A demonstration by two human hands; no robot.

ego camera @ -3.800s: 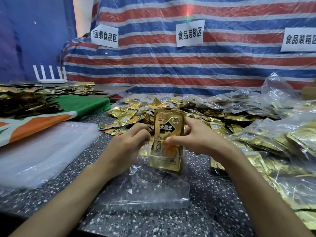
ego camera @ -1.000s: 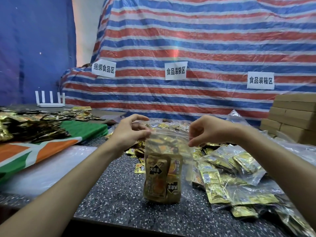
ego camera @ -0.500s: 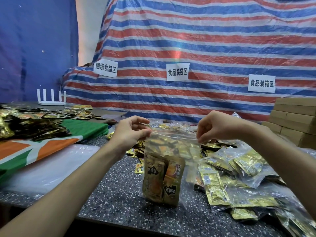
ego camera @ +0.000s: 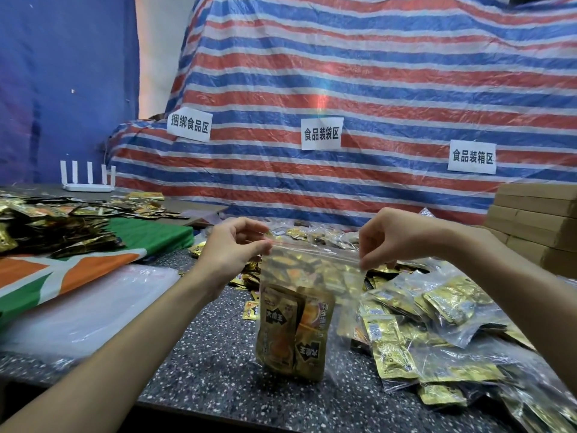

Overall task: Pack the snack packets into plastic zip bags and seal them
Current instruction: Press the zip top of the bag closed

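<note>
Striped tarp [ego camera: 359,73] backdrop, speckled counter [ego camera: 199,364] w/ zip bag [ego camera: 315,270] held up over it.
L hand [ego camera: 232,245] & R hand [ego camera: 395,239] each pinch a top corner at the zip strip; snack packets [ego camera: 293,335] sag at bottom. Film looks thin, floppy, slick, load light; prob. best gripped at the stiffer strip, not the walls.

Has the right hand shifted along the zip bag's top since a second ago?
Yes: against the middle wall sign, the right hand has slid rightward along the top of the zip bag, toward the stacked boxes.
</note>
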